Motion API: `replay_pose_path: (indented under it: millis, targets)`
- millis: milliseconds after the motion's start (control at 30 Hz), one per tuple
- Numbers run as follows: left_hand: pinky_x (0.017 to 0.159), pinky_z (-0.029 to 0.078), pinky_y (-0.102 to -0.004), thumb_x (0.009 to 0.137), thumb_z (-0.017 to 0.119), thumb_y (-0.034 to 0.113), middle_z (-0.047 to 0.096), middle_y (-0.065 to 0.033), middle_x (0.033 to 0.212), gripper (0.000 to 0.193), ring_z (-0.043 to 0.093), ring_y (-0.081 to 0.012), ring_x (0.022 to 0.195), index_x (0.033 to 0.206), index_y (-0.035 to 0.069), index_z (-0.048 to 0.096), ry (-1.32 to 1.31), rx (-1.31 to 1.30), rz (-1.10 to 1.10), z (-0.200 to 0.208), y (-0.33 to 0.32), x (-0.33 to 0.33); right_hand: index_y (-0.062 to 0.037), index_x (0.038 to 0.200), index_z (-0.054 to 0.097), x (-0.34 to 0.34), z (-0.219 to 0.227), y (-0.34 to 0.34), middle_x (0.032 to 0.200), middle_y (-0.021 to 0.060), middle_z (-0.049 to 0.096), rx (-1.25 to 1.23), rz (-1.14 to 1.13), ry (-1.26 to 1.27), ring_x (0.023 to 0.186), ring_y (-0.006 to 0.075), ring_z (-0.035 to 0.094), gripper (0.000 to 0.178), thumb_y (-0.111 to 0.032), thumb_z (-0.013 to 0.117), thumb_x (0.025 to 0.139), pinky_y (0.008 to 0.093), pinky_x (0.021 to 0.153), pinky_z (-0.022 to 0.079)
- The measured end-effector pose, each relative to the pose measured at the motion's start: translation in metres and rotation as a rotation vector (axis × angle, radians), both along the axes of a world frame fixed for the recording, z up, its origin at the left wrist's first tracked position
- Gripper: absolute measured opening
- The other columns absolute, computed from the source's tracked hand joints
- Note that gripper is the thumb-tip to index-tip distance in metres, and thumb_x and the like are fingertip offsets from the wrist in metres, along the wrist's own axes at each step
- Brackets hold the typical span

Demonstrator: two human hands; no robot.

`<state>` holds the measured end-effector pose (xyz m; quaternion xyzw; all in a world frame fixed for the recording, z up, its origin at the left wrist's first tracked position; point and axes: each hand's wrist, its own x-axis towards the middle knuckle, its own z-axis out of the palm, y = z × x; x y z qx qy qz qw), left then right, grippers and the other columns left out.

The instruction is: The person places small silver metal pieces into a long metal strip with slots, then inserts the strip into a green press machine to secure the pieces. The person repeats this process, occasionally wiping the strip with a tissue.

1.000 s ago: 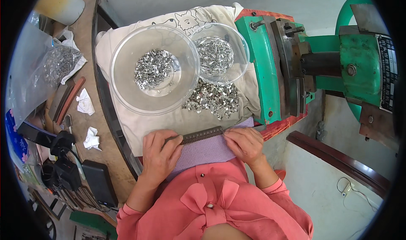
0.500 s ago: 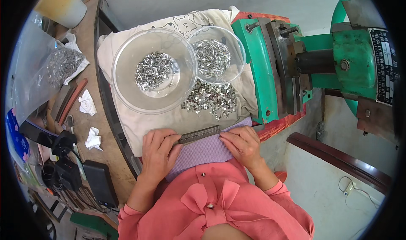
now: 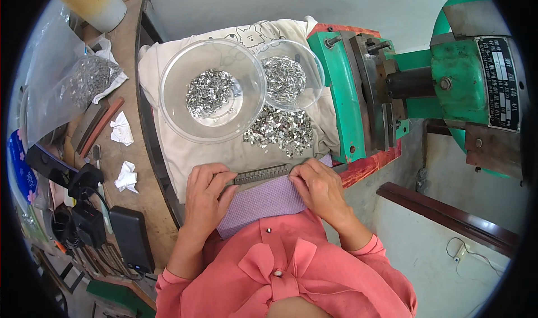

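Note:
A dark metal strip with a row of small slots [image 3: 261,175] lies crosswise in front of me, at the upper edge of a purple woven cloth [image 3: 258,200]. My left hand [image 3: 208,197] has its curled fingertips at the strip's left end, with the thumb lower down. At the right end, the bent fingers of my right hand [image 3: 318,188] pinch the strip; the hand hides that tip. Just beyond the strip, a loose heap of small shiny metal pieces [image 3: 280,132] rests on a pale printed cloth [image 3: 188,155].
A large clear bowl [image 3: 166,113] and a smaller one [image 3: 319,74] hold metal bits behind the heap. On the right stands a green hand press [image 3: 457,82]. The wooden table [image 3: 143,178] at left carries crumpled tissues [image 3: 126,176], a black power bank [image 3: 131,239] and a plastic bag [image 3: 53,88].
The whole view has shifted slightly. The strip now lies a little flatter and farther from my body, with both hands still at its ends.

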<state>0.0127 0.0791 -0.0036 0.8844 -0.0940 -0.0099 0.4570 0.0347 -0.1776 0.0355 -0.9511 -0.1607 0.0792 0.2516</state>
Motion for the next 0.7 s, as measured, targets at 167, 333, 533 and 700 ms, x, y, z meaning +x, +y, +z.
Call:
replay_pose_path:
  millis: [167,333,533,700]
  targets:
    - [0.085,0.046,-0.0397,0.069,0.079,0.0,0.063,-0.0089,0.105,0.033,0.057,-0.03,0.098,0.101,0.005,0.07,-0.025,0.019,-0.011,-0.001,0.001,-0.002,-0.0032,0.091,0.058,-0.004,-0.003,-0.003,0.087,0.0115,0.061,-0.028,0.037,-0.013,0.076,0.0323,0.062,0.017,-0.003,0.073,0.082,0.0403,0.065,0.05]
    - [0.082,0.044,-0.0391,0.072,0.078,0.005,0.063,-0.0048,0.107,0.028,0.057,-0.0265,0.097,0.099,0.008,0.071,-0.087,0.082,-0.033,0.0,0.001,-0.002,-0.0017,0.094,0.054,-0.01,-0.007,-0.013,0.089,0.0124,0.06,0.199,-0.075,0.034,0.078,0.0319,0.062,0.017,0.003,0.067,0.085,0.0391,0.068,0.052]
    - [0.081,0.044,-0.0399,0.066,0.079,0.001,0.064,-0.0072,0.104,0.032,0.058,-0.029,0.095,0.096,0.006,0.07,-0.11,0.086,-0.028,0.0,-0.001,-0.004,-0.0003,0.106,0.061,-0.014,-0.011,-0.012,0.09,0.0116,0.065,0.371,-0.292,0.127,0.077,0.0199,0.066,0.018,0.003,0.067,0.089,0.0304,0.067,0.052]
    - [0.08,0.044,-0.0393,0.067,0.079,0.001,0.064,-0.0068,0.105,0.031,0.058,-0.0286,0.094,0.096,0.007,0.071,-0.106,0.094,-0.025,0.0,-0.001,-0.005,0.0009,0.107,0.067,-0.008,-0.014,-0.017,0.092,0.0089,0.067,0.481,-0.313,0.184,0.079,0.0143,0.067,0.015,0.003,0.065,0.093,0.0268,0.069,0.053]
